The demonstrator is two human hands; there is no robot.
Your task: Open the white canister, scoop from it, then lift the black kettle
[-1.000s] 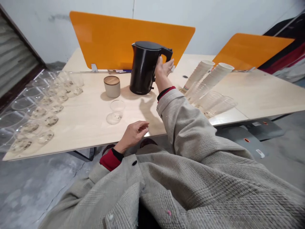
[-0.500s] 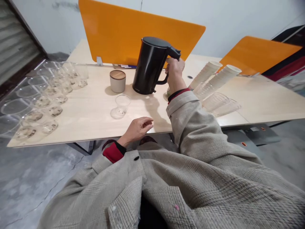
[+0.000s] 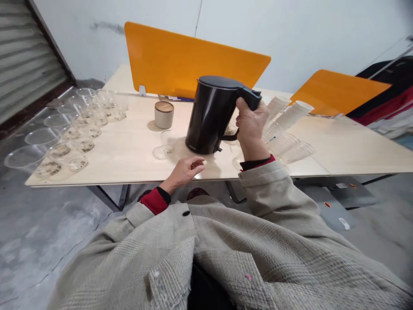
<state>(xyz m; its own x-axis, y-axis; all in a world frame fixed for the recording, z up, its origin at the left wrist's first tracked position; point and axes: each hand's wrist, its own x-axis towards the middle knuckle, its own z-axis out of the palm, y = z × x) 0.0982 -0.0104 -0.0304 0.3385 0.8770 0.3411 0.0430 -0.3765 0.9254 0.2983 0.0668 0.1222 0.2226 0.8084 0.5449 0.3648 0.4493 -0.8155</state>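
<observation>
My right hand (image 3: pixel 252 125) is wrapped round the handle of a black electric kettle (image 3: pixel 209 114), which is held nearly upright with its lid closed. The kettle looks raised over the table near its front edge. A single clear plastic cup (image 3: pixel 163 151) with a few dark bits in it stands to the left of the kettle. Close to the table's edge, in front of that cup, my left hand (image 3: pixel 184 172) is empty, its fingers loosely bent and the thumb apart. Beyond the cup sits a grey canister (image 3: pixel 164 118) with a wooden lid.
Several clear plastic cups (image 3: pixel 60 150) with dark bits at the bottom stand in rows on the table's left end. Right of the kettle lie stacked white paper cups (image 3: pixel 295 115) and stacked clear cups (image 3: pixel 298 153). Orange dividers (image 3: pixel 193 60) rise behind the light wooden table (image 3: pixel 129 163).
The kettle in my right hand has come nearer to me and slightly right. My left hand stays almost where it was. The head view has shifted a little.
</observation>
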